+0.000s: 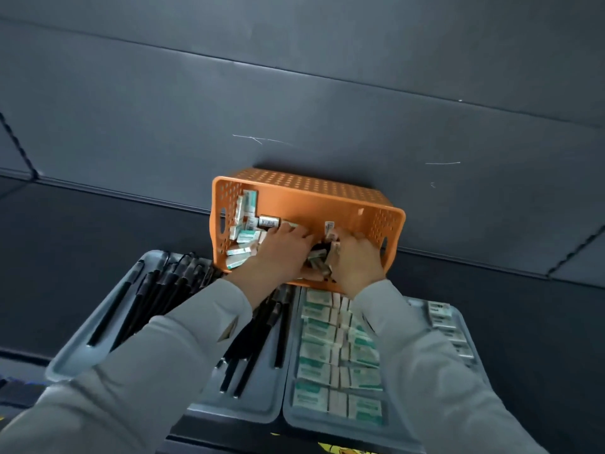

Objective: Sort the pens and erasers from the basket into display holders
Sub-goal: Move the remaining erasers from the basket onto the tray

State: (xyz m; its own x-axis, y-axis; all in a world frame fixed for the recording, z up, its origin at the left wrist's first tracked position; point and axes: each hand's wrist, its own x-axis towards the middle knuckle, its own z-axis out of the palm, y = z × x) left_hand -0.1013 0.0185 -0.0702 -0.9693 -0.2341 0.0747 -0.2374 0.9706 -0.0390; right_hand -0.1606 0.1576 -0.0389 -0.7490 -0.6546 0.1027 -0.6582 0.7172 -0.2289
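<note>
From the head camera: reaches with both hands into the orange basket, tipped on its side on the table with its mouth towards the wearer. Lays the left hand flat, fingers stretched, over the loose erasers heaped at the basket's left end, touching them. Curls the right hand into the darker clutter at the middle; cannot tell whether anything is truly gripped there. Leaves most of the remaining erasers to the left of and beyond the left hand, lying every which way, so probably that hand's reach. Has the eraser tray just below the right wrist and the pen tray, with its black pens, under the left sleeve.
</note>
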